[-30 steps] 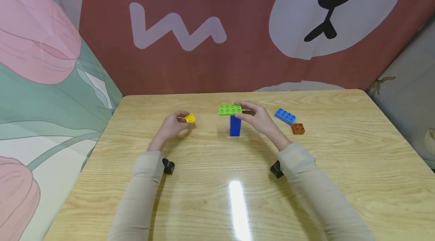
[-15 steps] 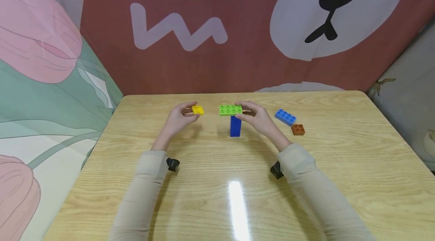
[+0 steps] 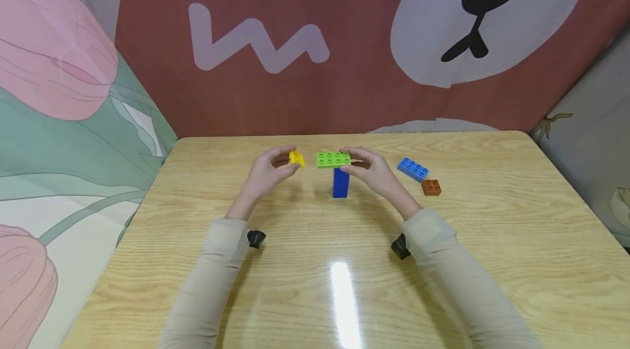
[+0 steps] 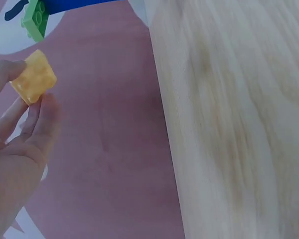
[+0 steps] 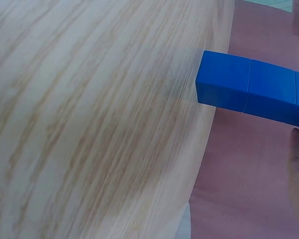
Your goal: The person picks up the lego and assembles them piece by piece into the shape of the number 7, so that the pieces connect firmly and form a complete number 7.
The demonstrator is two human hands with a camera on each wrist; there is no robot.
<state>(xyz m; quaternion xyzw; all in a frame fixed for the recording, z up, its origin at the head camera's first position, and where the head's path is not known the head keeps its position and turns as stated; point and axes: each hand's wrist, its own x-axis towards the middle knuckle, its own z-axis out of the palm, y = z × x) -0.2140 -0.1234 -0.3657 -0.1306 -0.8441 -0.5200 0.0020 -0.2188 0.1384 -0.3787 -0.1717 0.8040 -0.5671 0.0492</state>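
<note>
Between thumb and fingers my left hand (image 3: 267,172) pinches a small yellow toy brick (image 3: 297,158). The brick is tilted and held in the air just left of a bright green studded brick (image 3: 333,160), with a gap between them. That green brick lies flat across the top of an upright column of dark blue bricks (image 3: 340,184). My right hand (image 3: 370,169) grips the green brick's right end with thumb and fingers. In the right wrist view the column (image 5: 246,85) shows seams between stacked blocks; the right fingertips are mostly out of that frame.
A lighter blue studded brick (image 3: 413,169) and a brown square brick (image 3: 431,187) lie close together on the wooden table (image 3: 295,261), right of the column. Behind the table's far edge stands a brown printed backdrop (image 3: 295,97).
My left hand has moved right and a little farther away, bringing the yellow brick nearer the green one. The yellow brick has turned and tilted. My right hand stays in place.
</note>
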